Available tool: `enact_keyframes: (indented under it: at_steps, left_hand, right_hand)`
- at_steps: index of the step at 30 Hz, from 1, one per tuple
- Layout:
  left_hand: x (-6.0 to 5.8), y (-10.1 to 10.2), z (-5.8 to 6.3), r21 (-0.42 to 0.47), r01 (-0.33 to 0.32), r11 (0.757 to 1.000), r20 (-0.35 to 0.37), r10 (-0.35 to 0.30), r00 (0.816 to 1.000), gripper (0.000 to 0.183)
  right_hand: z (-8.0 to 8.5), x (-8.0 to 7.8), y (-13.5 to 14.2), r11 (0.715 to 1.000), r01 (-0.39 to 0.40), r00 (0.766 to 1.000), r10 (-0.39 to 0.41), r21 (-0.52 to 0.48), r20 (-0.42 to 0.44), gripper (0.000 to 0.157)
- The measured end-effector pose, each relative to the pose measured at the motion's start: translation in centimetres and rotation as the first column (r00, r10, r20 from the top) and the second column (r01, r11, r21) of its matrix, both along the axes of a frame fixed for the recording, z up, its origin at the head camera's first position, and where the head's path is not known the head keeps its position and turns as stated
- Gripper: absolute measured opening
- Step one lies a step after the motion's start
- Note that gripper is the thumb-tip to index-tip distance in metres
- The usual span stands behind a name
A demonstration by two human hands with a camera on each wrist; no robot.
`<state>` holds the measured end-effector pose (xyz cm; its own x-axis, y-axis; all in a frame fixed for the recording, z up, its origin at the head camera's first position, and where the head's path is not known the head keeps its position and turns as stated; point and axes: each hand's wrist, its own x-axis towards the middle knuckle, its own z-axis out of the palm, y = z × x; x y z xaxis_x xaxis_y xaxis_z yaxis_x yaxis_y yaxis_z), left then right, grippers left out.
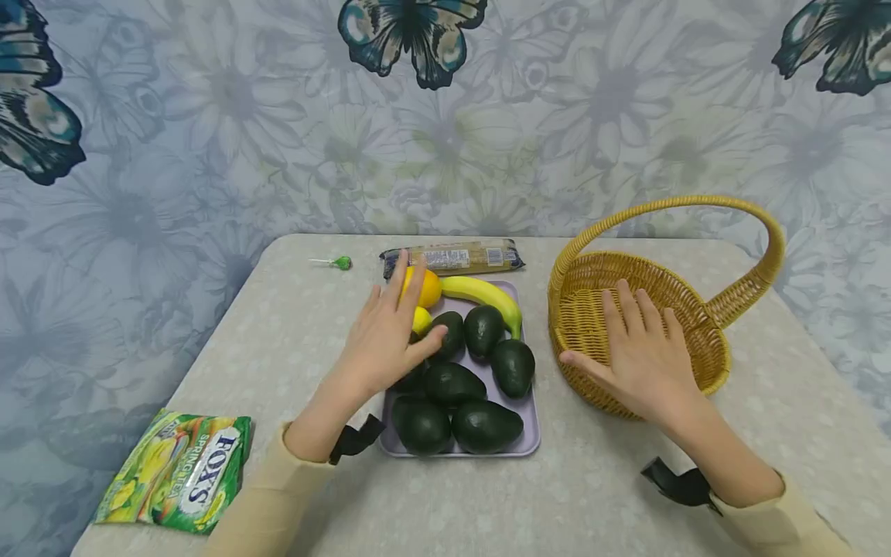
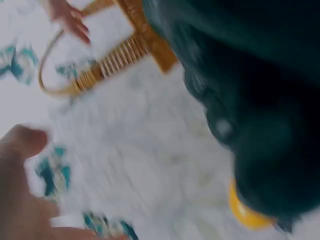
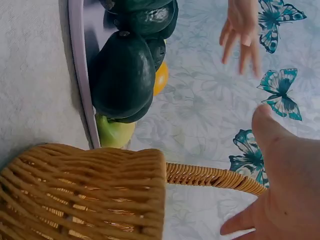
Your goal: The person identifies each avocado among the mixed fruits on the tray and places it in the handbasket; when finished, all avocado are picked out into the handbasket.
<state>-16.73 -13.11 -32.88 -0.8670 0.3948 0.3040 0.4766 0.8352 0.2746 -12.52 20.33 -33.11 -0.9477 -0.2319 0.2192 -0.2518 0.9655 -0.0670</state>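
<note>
Avocados (image 1: pixel 487 427) are lying on a lilac tray (image 1: pixel 531 425); the left hand (image 1: pixel 390 340) is hovering over its left side, fingers extended, thumb out. Rightward, a wicker basket (image 1: pixel 661 272) is standing beside the tray, the right hand (image 1: pixel 643 352) hovering above the basket's mouth, fingers spread wide.

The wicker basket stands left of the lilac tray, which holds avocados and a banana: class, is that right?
The side is wrong: the head view shows the wicker basket standing right of the lilac tray, which holds avocados and a banana.
</note>
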Motion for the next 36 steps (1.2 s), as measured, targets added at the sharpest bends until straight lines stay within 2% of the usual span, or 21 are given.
enact_keyframes:
  at_steps: [2,4,6,8,9,11,14,16,19,23,28,32,36]
  left_hand:
    - [-1.0,-1.1,0.0,0.162,0.012,0.987,-0.035,-0.006,0.999,0.087]
    - [-2.0,-2.4,-0.5,0.3,0.016,0.954,-0.03,-0.007,1.0,0.083]
    - [-3.0,-3.7,-1.5,0.401,0.008,0.916,0.026,-0.02,0.999,0.077]
    - [-3.8,-4.8,-2.9,0.472,-0.024,0.881,0.122,-0.038,0.992,0.073]
    - [-4.2,-5.2,-3.7,0.5,-0.039,0.865,0.167,-0.052,0.985,0.071]
    - [-4.9,-5.9,-5.2,0.557,-0.053,0.829,0.238,-0.099,0.966,0.07]
    - [-5.7,-6.5,-7.2,0.644,-0.063,0.762,0.314,-0.189,0.93,0.072]
    - [-6.0,-6.8,-8.3,0.692,-0.055,0.72,0.337,-0.255,0.906,0.073]
    - [-6.1,-6.8,-9.3,0.731,-0.056,0.68,0.363,-0.318,0.876,0.072]
    - [-6.2,-6.9,-10.5,0.744,-0.042,0.667,0.369,-0.359,0.857,0.066]
    - [-6.4,-7.3,-11.8,0.757,-0.03,0.653,0.37,-0.39,0.843,0.062]
    - [-6.4,-7.3,-12.1,0.756,-0.035,0.654,0.381,-0.395,0.836,0.063]
    - [-6.6,-7.1,-12.1,0.751,-0.025,0.66,0.386,-0.408,0.827,0.063]
  right_hand:
    - [0.3,0.1,-0.2,0.999,-0.004,0.999,0.002,-0.04,-0.038,0.1]
    - [0.3,0.3,-0.5,0.995,-0.037,0.995,0.028,-0.094,-0.095,0.097]
    - [0.2,0.4,-0.9,0.98,-0.106,0.986,0.083,-0.166,-0.142,0.091]
    - [-0.3,0.5,-1.5,0.945,-0.206,0.971,0.167,-0.252,-0.171,0.082]
    - [-0.6,0.6,-1.8,0.919,-0.263,0.96,0.218,-0.293,-0.177,0.078]
    - [-1.4,0.8,-2.7,0.849,-0.371,0.929,0.33,-0.376,-0.169,0.071]
    - [-2.7,1.0,-4.1,0.73,-0.482,0.864,0.486,-0.484,-0.128,0.064]
    - [-3.7,1.1,-4.9,0.666,-0.514,0.825,0.556,-0.54,-0.101,0.064]
    - [-5.1,1.1,-5.8,0.606,-0.512,0.789,0.612,-0.609,-0.055,0.064]
    - [-6.9,1.0,-6.4,0.566,-0.49,0.768,0.64,-0.663,-0.022,0.063]
    - [-8.4,0.7,-7.0,0.506,-0.49,0.739,0.673,-0.71,-0.03,0.06]
    - [-8.8,0.8,-7.5,0.515,-0.48,0.737,0.676,-0.71,-0.007,0.059]
    - [-9.4,1.1,-7.8,0.537,-0.472,0.75,0.661,-0.699,0.001,0.059]
